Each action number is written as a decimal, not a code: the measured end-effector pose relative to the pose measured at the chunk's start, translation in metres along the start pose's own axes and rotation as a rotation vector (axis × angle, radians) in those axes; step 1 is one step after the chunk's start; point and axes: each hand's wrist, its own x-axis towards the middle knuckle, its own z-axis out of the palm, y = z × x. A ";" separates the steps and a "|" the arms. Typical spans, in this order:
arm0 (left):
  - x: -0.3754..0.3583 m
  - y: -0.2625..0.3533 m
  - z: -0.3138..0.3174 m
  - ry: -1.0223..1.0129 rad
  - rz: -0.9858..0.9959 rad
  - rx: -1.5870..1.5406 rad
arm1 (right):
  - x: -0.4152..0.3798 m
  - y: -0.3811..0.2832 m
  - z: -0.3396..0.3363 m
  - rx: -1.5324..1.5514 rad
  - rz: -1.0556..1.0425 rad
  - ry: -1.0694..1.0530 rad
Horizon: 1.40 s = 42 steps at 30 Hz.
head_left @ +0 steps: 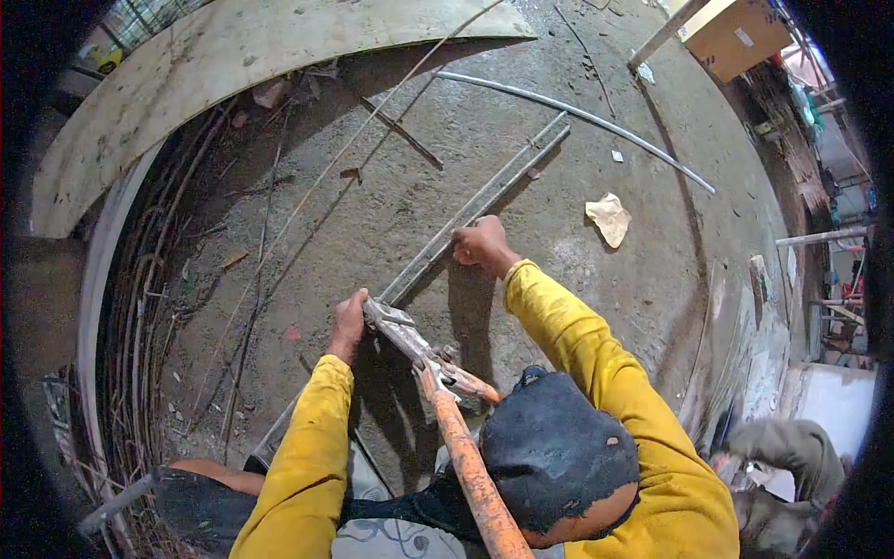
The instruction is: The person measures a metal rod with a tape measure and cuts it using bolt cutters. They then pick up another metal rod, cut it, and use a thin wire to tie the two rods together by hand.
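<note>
A long grey metal channel (pixel 475 207) runs diagonally over the ground, its near part reaching the jaws of a bolt cutter (pixel 395 326). The cutter's worn orange handle (pixel 468 475) comes back toward my body, past my dark-covered knee. My left hand (pixel 347 326) is closed at the channel, right beside the jaw tips; its grip is partly hidden. Farther along, my right hand (pixel 481 244) is curled in a fist against the channel's edge. Whether the jaws bite on the metal cannot be made out.
A bundle of thin rods (pixel 140 307) lies at left beneath a plywood sheet (pixel 279 37). A thin rod crosses the ground. Beyond are a curved grey pipe (pixel 577 114), a paper scrap (pixel 609 221) and a cardboard box (pixel 736 39). A person's grey clothing (pixel 792 456) shows at lower right.
</note>
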 end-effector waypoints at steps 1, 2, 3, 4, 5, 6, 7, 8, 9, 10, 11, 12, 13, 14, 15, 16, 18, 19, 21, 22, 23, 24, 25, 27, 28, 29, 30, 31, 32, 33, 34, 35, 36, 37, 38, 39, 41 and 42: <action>-0.001 0.001 0.000 -0.003 0.021 -0.039 | 0.015 0.015 0.013 0.393 0.082 -0.061; 0.000 0.000 -0.002 -0.001 0.022 -0.038 | 0.024 0.024 0.020 0.785 0.165 -0.122; 0.002 -0.002 -0.002 -0.002 -0.011 -0.015 | 0.017 0.019 0.015 0.786 0.164 -0.123; 0.004 -0.004 -0.002 -0.004 -0.045 0.008 | 0.001 0.011 0.006 0.926 0.181 -0.117; 0.006 -0.007 0.000 -0.005 -0.046 0.009 | -0.009 0.006 0.000 1.065 0.201 -0.110; 0.007 -0.009 0.001 0.011 -0.011 -0.015 | -0.009 0.009 -0.001 1.067 0.206 -0.112; 0.006 -0.012 0.001 0.026 0.023 -0.037 | -0.009 0.013 -0.003 1.103 0.139 -0.125; 0.008 -0.014 0.001 0.026 0.017 -0.032 | -0.008 0.017 -0.007 1.138 0.073 -0.140; 0.010 -0.013 0.001 -0.009 -0.009 -0.065 | -0.004 0.019 -0.011 1.142 0.083 -0.149; 0.009 -0.014 0.000 -0.037 -0.043 -0.094 | 0.003 0.021 -0.013 1.148 0.061 -0.168; -0.003 -0.001 -0.001 -0.028 -0.050 -0.031 | 0.005 0.024 -0.010 1.159 0.044 -0.194; -0.011 0.013 -0.003 -0.018 -0.056 0.037 | 0.001 0.024 -0.012 1.174 0.031 -0.172; 0.006 -0.013 -0.004 -0.041 0.007 0.025 | -0.007 0.021 -0.018 1.190 0.012 -0.147; -0.001 0.000 -0.003 -0.043 -0.039 -0.012 | -0.011 0.023 -0.020 1.184 -0.019 -0.134; 0.001 -0.002 -0.004 -0.026 -0.051 -0.001 | -0.014 0.022 -0.020 1.174 -0.050 -0.119; 0.005 -0.004 -0.004 -0.024 -0.063 0.009 | -0.019 0.016 -0.020 1.187 -0.043 -0.129; 0.006 -0.006 -0.005 -0.028 -0.033 0.004 | -0.031 0.010 -0.025 1.088 -0.041 -0.061; 0.009 -0.012 -0.005 -0.031 -0.038 0.003 | -0.037 0.007 -0.027 1.086 -0.036 -0.061; 0.014 -0.015 -0.005 -0.047 -0.091 -0.039 | -0.043 -0.003 -0.032 1.000 -0.096 -0.019; 0.013 -0.012 -0.005 -0.041 -0.093 -0.049 | -0.044 -0.006 -0.036 0.990 -0.098 -0.026; 0.011 -0.011 -0.005 -0.037 -0.063 0.026 | -0.044 -0.008 -0.041 0.985 -0.169 -0.036; 0.005 -0.003 -0.006 -0.031 -0.036 0.099 | -0.045 -0.012 -0.047 0.978 -0.238 -0.051; 0.000 0.004 -0.007 -0.020 -0.047 0.085 | -0.050 -0.023 -0.059 0.920 -0.228 -0.027; -0.003 0.014 -0.007 -0.015 -0.051 0.211 | -0.044 -0.032 -0.086 0.928 -0.267 -0.095; 0.001 0.006 -0.006 -0.050 -0.069 0.161 | -0.046 -0.043 -0.104 0.863 -0.282 -0.080; 0.006 -0.002 -0.005 -0.045 -0.086 0.149 | -0.047 -0.052 -0.121 0.811 -0.308 -0.083; 0.013 -0.010 -0.004 -0.044 -0.077 0.147 | -0.051 -0.065 -0.136 0.799 -0.317 -0.082; 0.018 -0.015 -0.003 -0.043 -0.064 0.144 | -0.058 -0.080 -0.151 0.785 -0.322 -0.085; 0.017 -0.011 -0.005 -0.029 -0.060 0.184 | -0.053 -0.086 -0.165 0.774 -0.373 -0.104; 0.017 -0.010 -0.005 -0.033 -0.063 0.178 | -0.058 -0.100 -0.175 0.728 -0.359 -0.080; 0.017 -0.010 -0.005 -0.041 -0.114 0.048 | -0.060 -0.112 -0.181 0.667 -0.367 -0.051; 0.017 -0.010 -0.005 -0.050 -0.166 -0.081 | -0.059 -0.120 -0.182 0.604 -0.372 -0.022; 0.019 -0.009 -0.005 -0.056 -0.170 -0.084 | -0.052 -0.122 -0.180 0.599 -0.366 -0.020; 0.022 -0.008 -0.006 -0.111 -0.288 -0.122 | -0.041 -0.124 -0.175 0.626 -0.339 -0.014; 0.023 -0.007 -0.007 -0.164 -0.404 -0.161 | -0.034 -0.122 -0.168 0.653 -0.314 -0.009; 0.018 -0.001 -0.008 -0.163 -0.408 -0.168 | -0.032 -0.120 -0.157 0.647 -0.314 -0.013; 0.007 0.016 -0.012 -0.117 -0.358 -0.123 | -0.022 -0.117 -0.122 0.606 -0.358 0.084; 0.002 0.018 -0.013 -0.172 -0.328 -0.193 | -0.020 -0.112 -0.105 0.642 -0.366 0.077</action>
